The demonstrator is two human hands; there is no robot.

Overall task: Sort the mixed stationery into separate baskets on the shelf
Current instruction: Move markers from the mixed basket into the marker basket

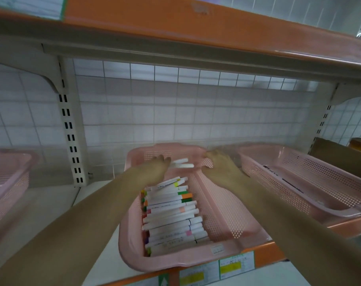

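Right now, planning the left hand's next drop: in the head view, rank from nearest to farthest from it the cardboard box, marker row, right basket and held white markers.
1. White markers, gripped by the left hand.
2. Marker row, just nearer the camera, in the middle basket.
3. Right basket, off to the right.
4. Cardboard box, far right, beyond that basket.

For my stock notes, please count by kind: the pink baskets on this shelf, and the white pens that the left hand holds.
Pink baskets: 3 (left, middle, right)
White pens in the left hand: 2
Total: 5
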